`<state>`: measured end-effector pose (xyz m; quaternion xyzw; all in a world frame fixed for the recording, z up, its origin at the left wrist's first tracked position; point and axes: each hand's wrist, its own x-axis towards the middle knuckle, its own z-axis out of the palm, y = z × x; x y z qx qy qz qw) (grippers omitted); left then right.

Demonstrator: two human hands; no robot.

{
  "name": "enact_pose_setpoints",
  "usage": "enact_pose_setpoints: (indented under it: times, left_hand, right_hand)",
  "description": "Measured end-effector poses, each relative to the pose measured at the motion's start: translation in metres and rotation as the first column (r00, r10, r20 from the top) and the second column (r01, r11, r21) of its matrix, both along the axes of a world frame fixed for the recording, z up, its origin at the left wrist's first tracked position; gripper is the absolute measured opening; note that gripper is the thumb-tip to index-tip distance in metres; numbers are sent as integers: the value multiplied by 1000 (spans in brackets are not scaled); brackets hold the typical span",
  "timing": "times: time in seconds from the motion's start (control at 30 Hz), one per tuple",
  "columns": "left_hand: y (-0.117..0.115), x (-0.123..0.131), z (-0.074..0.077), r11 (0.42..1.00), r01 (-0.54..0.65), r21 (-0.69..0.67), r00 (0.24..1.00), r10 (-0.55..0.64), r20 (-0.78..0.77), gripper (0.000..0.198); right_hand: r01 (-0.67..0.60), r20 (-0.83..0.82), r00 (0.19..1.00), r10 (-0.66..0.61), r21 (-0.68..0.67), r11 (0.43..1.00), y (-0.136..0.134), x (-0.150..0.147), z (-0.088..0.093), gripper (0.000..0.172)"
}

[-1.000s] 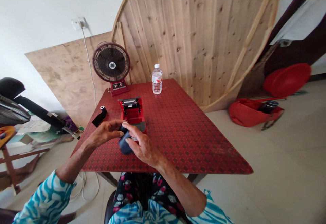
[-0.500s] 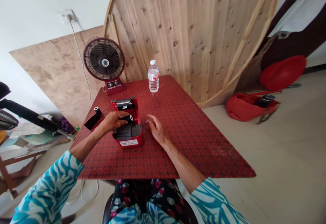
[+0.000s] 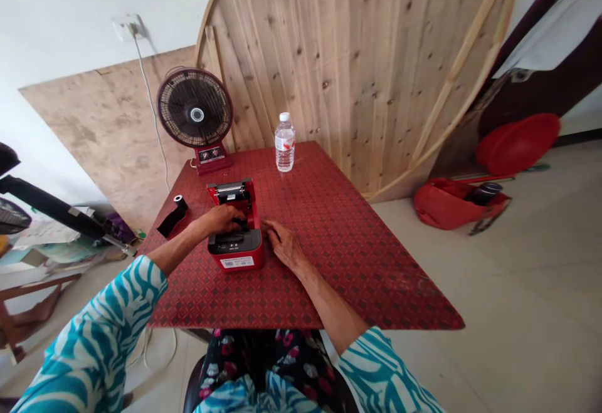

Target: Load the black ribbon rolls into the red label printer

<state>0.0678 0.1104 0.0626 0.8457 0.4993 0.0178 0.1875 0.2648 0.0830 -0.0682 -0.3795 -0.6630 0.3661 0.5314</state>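
Note:
A small red and black printer [image 3: 235,253] stands on the table with its lid [image 3: 231,191] raised at the back. My left hand [image 3: 226,220] reaches into its compartment from the left, fingers bent down around a black roll [image 3: 242,222] that is mostly hidden by them. By the printer's right side is my right hand [image 3: 285,245], fingers slightly curled and apart, with nothing in it; the fingertips are close to the red wall, and I cannot tell whether they touch. Left of the printer lies another black roll [image 3: 179,202] with a white core, its strip unrolled toward me.
The red patterned table [image 3: 357,262] carries a fan [image 3: 195,112] at the back left and a water bottle [image 3: 285,143] at the back. Wood panels lean behind it. A red bag [image 3: 439,203] lies on the floor at right; a black pole [image 3: 56,206] stands at left.
My left hand has lowered the black roll deeper into the printer. The black strip over the printer's front no longer covers its buttons. My right hand has shifted left, closer to the printer.

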Motion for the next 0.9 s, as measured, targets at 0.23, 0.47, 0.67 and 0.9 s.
enact_pose_setpoints:
  times: [0.23,0.47,0.67,0.9]
  left_hand:
    - [-80,-29,16,984,-117,136,938,65,342,33]
    - [-90,-31,-1,957,-77,280,951,-14,309,23]
    - [-79,-27,-9,870,-14,493,986,-71,153,21]
    - [-99,-16,-7,769,7,639,981,-129,144,19]
  right_hand:
    - [-6,-5,1000,6,-33,999,1,-1,-1,30]
    - [16,-4,1000,-16,-44,999,3,-1,-6,29]
    - [7,44,999,-5,-45,999,5,-1,-9,30]
    - [6,4,1000,-6,-58,998,7,0,-11,29]
